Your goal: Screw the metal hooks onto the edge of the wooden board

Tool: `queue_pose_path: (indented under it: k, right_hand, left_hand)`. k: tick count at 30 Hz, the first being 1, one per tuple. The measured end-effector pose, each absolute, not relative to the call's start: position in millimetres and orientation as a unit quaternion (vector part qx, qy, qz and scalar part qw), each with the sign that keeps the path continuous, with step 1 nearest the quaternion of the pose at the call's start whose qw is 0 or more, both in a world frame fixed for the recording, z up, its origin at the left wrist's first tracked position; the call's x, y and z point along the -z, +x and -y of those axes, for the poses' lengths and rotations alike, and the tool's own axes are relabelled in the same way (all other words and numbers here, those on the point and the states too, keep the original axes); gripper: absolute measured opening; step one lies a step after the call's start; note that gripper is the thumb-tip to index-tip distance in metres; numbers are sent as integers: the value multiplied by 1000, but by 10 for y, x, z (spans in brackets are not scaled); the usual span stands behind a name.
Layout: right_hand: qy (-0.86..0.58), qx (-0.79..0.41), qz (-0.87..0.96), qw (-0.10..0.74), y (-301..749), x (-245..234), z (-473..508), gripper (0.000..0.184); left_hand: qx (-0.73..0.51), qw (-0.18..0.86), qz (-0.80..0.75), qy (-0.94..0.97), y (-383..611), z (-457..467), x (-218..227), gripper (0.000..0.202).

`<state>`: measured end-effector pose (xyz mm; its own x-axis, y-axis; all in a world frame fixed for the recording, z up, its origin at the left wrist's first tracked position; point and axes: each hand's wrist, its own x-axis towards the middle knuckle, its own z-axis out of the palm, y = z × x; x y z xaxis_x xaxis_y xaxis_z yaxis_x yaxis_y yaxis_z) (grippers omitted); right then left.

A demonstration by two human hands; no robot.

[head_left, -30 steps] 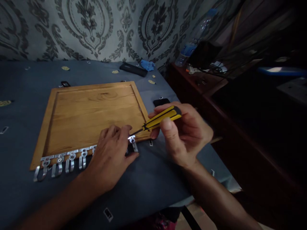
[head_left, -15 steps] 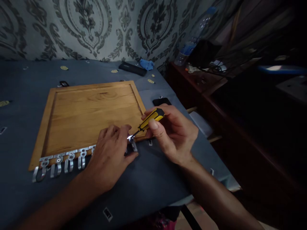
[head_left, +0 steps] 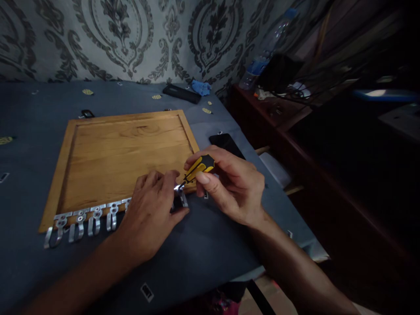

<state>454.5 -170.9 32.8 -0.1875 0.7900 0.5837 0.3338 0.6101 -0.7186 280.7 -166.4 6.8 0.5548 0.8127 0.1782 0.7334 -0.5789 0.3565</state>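
Note:
A framed wooden board [head_left: 131,148] lies flat with several metal double hooks [head_left: 97,214] along its near edge. My left hand [head_left: 151,210] lies over that edge, fingers bent on the wood and thumb in front, closed around it beside the rightmost hook [head_left: 184,200]. My palm hides the hooks in the middle. In my right hand [head_left: 232,188] is a yellow and black screwdriver [head_left: 201,167], pinched between thumb and fingers. It slants down to the left, its tip at the shiny plate of the rightmost hook. Whether the tip sits in a screw cannot be made out.
A black phone [head_left: 228,144] lies right of the board on the blue-grey cloth [head_left: 210,258]. Behind the board are a black case [head_left: 181,93] and a crumpled blue cloth [head_left: 201,88]. A plastic bottle [head_left: 262,61] stands on the dark red furniture [head_left: 241,100] at right.
My right hand has shifted slightly left, and the screwdriver's handle has tipped toward me and turned. More of the phone shows now. My left hand and the board have stayed in place.

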Motion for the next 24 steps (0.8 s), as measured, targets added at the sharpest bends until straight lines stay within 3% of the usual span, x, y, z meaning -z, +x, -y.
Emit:
queue_pose_path:
  k: [16,24]
  right_hand:
    - [-396,-242,734,496,4537,-322,1711,13]
    - [-393,-224,656,605,4513,-255,1737,15]
  left_hand:
    - [-168,126,-437,874,2804,1670,-74,47]
    - [-152,123,-447,873,2807,1669,-89,51]
